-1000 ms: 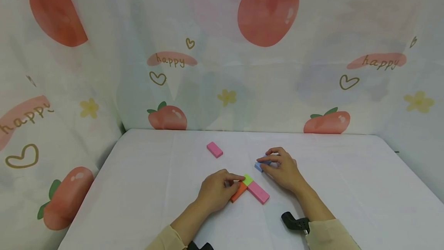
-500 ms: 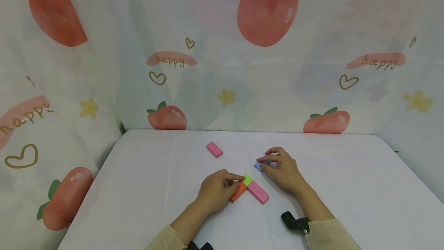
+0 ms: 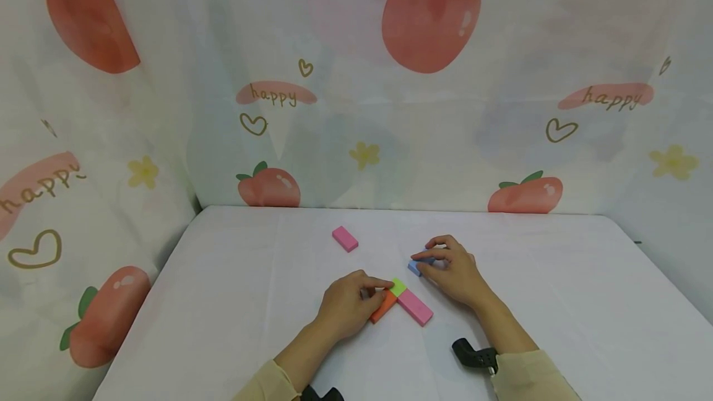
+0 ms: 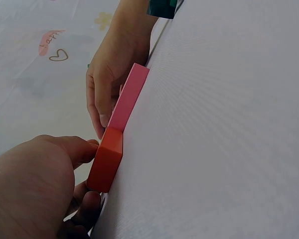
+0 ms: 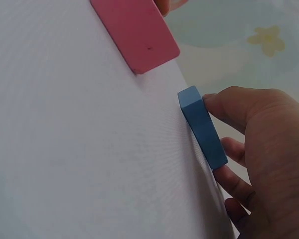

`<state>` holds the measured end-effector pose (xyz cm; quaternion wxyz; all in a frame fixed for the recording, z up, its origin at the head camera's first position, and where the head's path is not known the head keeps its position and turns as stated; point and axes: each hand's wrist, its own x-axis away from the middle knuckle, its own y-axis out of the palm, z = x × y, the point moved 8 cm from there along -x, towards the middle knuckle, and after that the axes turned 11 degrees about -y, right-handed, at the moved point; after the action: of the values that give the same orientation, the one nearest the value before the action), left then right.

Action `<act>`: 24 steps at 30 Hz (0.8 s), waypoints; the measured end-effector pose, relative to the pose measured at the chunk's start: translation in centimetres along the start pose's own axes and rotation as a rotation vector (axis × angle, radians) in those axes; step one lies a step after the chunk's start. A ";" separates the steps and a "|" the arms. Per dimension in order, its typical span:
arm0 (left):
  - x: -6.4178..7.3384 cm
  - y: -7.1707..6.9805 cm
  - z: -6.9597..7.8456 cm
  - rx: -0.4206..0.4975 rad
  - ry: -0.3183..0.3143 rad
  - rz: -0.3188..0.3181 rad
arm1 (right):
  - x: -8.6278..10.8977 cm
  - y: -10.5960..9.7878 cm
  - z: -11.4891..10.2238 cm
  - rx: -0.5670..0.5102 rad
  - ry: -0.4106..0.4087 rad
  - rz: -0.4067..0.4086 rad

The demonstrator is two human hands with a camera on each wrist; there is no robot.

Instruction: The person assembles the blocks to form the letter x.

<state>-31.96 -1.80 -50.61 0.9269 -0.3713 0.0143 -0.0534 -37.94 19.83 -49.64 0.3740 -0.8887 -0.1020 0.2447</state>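
Note:
An orange block (image 3: 384, 308), a yellow-green block (image 3: 398, 288) and a long pink block (image 3: 416, 308) lie together on the white table, forming an angled shape. My left hand (image 3: 348, 305) pinches the orange block, its index fingertip reaching the yellow-green one. In the left wrist view the thumb is at the side of the orange block (image 4: 104, 167). To the right and a little farther back, my right hand (image 3: 453, 271) pinches a blue block (image 3: 414, 267) between thumb and fingers; the right wrist view shows this blue block (image 5: 204, 129) tilted, apart from the pink block (image 5: 139, 35).
A second, shorter pink block (image 3: 345, 239) lies alone toward the back of the table (image 3: 223, 302). Fabric printed with fruit, hearts and flowers hangs behind the table and along its left side. A black wrist device (image 3: 473, 354) is by the right sleeve.

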 end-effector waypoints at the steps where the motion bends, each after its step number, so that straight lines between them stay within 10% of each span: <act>1: 0.0 0.0 0.0 0.002 0.001 -0.001 | 0.0 0.0 0.0 0.000 -0.001 0.001; 24: 0.0 0.0 0.0 -0.010 -0.019 -0.009 | 0.0 0.1 -0.1 -0.001 -0.024 -0.014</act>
<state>-31.93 -1.83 -50.61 0.9248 -0.3765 0.0042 -0.0541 -37.93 19.72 -49.62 0.3739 -0.8853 -0.1130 0.2524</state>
